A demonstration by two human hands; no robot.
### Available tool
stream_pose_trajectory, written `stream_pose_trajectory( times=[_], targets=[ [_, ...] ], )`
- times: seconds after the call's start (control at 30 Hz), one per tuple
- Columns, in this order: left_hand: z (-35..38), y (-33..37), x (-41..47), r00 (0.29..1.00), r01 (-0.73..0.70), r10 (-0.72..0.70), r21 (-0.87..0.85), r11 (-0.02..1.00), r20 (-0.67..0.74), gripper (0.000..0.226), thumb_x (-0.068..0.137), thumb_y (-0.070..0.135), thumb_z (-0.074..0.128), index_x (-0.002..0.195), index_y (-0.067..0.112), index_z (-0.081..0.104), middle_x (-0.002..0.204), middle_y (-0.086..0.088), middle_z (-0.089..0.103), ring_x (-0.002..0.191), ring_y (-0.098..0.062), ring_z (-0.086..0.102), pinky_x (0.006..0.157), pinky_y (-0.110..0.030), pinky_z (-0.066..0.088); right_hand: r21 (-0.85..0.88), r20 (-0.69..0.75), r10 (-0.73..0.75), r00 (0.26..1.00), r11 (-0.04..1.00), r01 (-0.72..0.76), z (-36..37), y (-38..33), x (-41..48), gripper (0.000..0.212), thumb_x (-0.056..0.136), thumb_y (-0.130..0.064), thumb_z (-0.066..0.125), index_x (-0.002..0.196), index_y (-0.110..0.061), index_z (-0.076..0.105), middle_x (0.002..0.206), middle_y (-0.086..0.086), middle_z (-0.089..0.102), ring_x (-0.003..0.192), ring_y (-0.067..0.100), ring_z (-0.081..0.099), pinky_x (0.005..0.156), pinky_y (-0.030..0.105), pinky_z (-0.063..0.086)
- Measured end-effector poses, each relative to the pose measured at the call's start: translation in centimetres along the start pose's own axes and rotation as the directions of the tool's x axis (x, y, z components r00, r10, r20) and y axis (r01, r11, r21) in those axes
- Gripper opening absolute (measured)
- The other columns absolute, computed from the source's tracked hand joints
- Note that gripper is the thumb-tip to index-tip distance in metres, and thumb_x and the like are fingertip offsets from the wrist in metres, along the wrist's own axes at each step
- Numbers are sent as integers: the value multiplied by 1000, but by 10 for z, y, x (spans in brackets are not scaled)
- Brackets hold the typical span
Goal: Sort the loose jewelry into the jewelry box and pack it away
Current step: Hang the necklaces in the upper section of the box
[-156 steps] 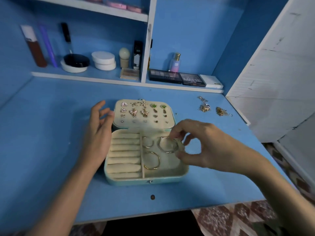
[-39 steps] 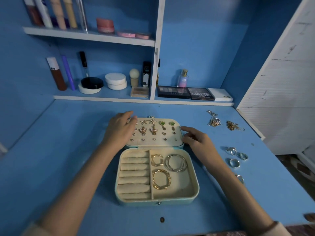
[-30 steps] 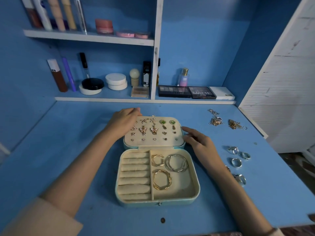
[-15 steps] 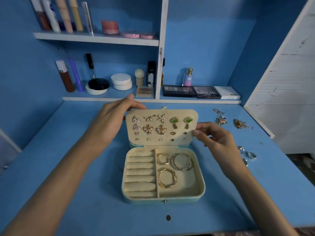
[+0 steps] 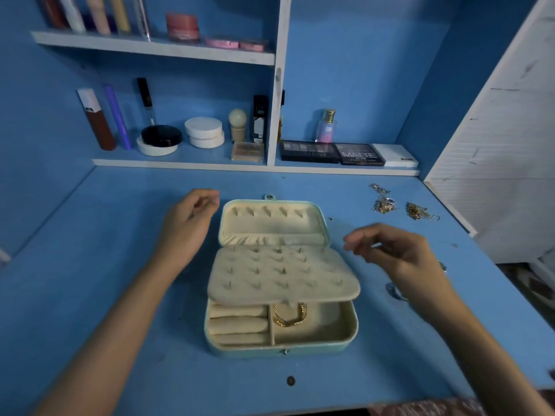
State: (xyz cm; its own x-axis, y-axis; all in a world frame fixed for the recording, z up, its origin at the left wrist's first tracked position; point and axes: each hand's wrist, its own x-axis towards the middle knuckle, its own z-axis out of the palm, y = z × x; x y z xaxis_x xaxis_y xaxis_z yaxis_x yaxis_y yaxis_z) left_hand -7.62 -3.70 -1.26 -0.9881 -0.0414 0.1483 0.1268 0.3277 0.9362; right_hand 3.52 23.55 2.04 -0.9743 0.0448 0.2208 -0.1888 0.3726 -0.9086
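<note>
Both hands, left [image 5: 186, 226] and right [image 5: 399, 253], hover loosely curled and empty beside the box [image 5: 280, 343], so its panel [image 5: 282, 276] may drop on the bangle [image 5: 289, 316] below.

There is a single view, from a wide-angle camera on the person's head, looking forward and down over the blue table [image 5: 90, 295]. It sits close above the open jewelry box [image 5: 282, 343] at frame centre, with both forearms entering from the bottom edge. It faces the back wall's shelves [image 5: 156, 46], whose straight lines bow near the edges.
</note>
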Motion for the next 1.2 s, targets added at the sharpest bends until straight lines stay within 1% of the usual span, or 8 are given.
stream_pose_trajectory(
  times=[0.1, 0.3, 0.47, 0.73, 0.9, 1.0, 1.1, 1.2],
  targets=[
    [5, -9, 11, 1000, 4, -4, 40, 999, -2, 14, 96, 21, 53, 94, 33, 61, 95, 13, 62, 104, -16, 59, 94, -31, 43, -183, 30, 47, 998, 982, -41, -19, -1, 40, 31, 85, 6, 56, 84, -22, 70, 81, 0, 70, 73, 7, 60, 65, 18, 49],
    [3, -16, 9, 998, -54, 54, -14, 998, -40, 15, 98, 22, 50, 98, 34, 59, 91, 14, 66, 93, -15, 62, 77, -23, 44, -631, 132, 171, 976, 774, -50, -19, 31, 92, 19, 82, -17, 67, 101, -19, 71, 82, 1, 67, 76, 15, 58, 77, 24, 46],
    [1, -19, 8, 997, -71, 69, -45, 996, -46, 16, 98, 25, 48, 100, 38, 58, 94, 9, 68, 97, -12, 62, 92, -39, 46, -627, 131, 84, 988, 779, 17, -11, 42, 98, 10, 79, -17, 72, 88, -21, 73, 77, -4, 63, 73, 13, 56, 70, 15, 42],
    [1, -19, 8, 996, -68, 68, 0, 998, -51, 17, 97, 25, 49, 100, 40, 58, 92, 15, 68, 97, -12, 62, 91, -38, 46, -642, 85, 84, 993, 767, -10, 6, 53, 143, 8, 84, -21, 65, 81, -27, 68, 82, 2, 66, 78, 18, 58, 76, 33, 50],
    [3, -19, 7, 996, -82, 86, 113, 990, -38, 17, 97, 24, 51, 108, 28, 63, 104, 4, 67, 100, -16, 59, 85, -29, 41, -629, -19, 77, 997, 774, -72, 20, 64, 177, 24, 91, -14, 54, 103, -24, 72, 94, 4, 68, 81, 22, 57, 79, 32, 50],
    [4, -17, 6, 992, -126, 127, 270, 955, 14, 26, 95, 27, 56, 117, 16, 66, 110, 3, 62, 105, -19, 54, 87, -27, 37, -579, -63, 79, 995, 809, -101, 19, 66, 176, 36, 94, -9, 45, 121, -26, 63, 67, 2, 53, 67, 21, 46, 68, 24, 42],
    [6, -15, 5, 980, -199, 177, 385, 901, 91, 50, 86, 47, 47, 117, 13, 68, 113, 3, 61, 109, -25, 50, 93, -27, 32, -463, -64, 93, 994, 879, -112, 4, 61, 166, 32, 92, -4, 47, 111, -21, 66, 68, 9, 55, 64, 19, 46, 59, 15, 41],
    [6, -14, 5, 983, -181, 155, 421, 889, 95, 56, 81, 45, 41, 116, 11, 68, 117, -4, 62, 111, -29, 47, 93, -27, 29, -455, -118, 115, 986, 877, -156, -29, 55, 156, 22, 90, -7, 54, 95, -25, 67, 85, 13, 63, 73, 23, 55, 64, 28, 47]
  ],
)
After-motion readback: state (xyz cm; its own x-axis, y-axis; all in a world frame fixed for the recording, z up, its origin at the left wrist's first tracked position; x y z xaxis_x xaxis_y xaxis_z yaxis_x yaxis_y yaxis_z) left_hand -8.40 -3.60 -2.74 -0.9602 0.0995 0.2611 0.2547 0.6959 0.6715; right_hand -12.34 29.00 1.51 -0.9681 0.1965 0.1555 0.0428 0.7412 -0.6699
